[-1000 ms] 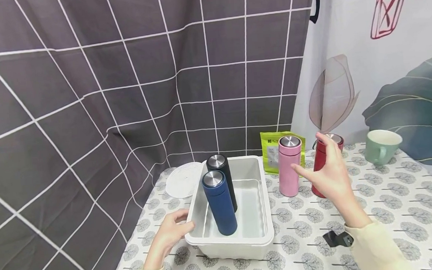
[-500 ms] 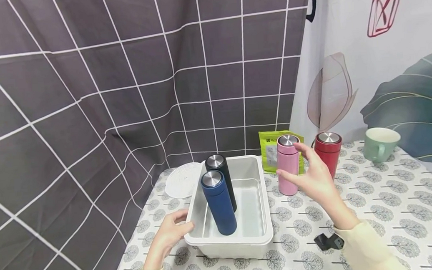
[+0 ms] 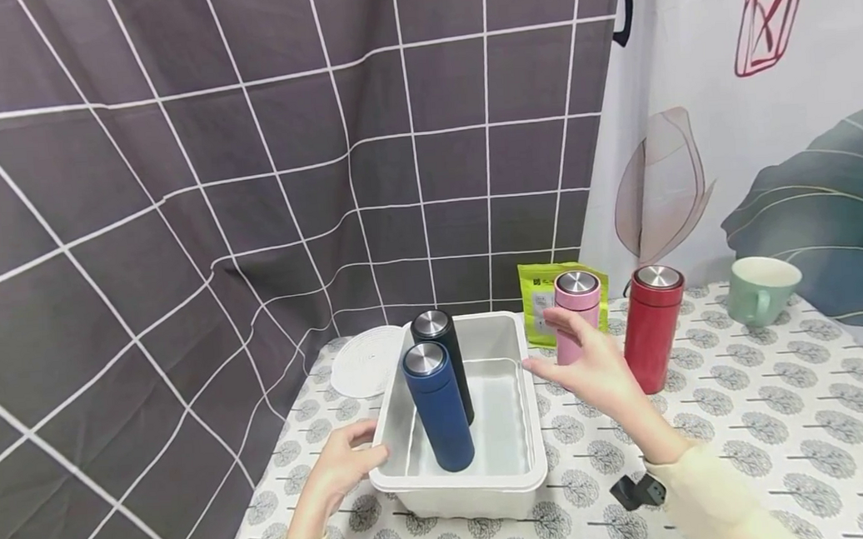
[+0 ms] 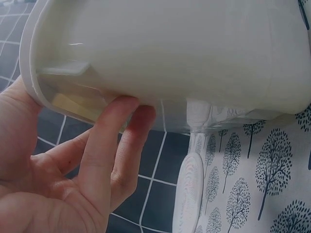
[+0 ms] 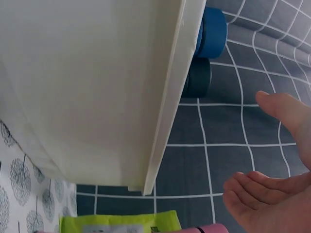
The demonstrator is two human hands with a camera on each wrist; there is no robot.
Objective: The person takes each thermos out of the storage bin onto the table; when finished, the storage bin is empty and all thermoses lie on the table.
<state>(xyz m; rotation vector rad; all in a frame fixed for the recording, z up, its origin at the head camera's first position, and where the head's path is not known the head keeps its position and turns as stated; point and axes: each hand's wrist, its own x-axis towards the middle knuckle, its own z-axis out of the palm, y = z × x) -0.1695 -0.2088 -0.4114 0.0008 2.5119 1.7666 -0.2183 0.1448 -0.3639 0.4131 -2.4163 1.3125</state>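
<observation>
The left hand (image 3: 336, 470) curls its fingers (image 4: 114, 131) around the near left corner of the white bin (image 3: 524, 472), close to the tabletop's (image 3: 789, 445) left edge. Inside stand a blue flask (image 3: 437, 407) and a black flask (image 3: 444, 360), leaving the bin's right half free. The right hand (image 3: 597, 375), fingers spread and holding nothing, hovers just in front of the pink flask (image 3: 577, 309), a matte cylinder with a steel cap standing upright between bin and red flask (image 3: 654, 329). A second ago this hand was at the red flask; it has since moved left.
</observation>
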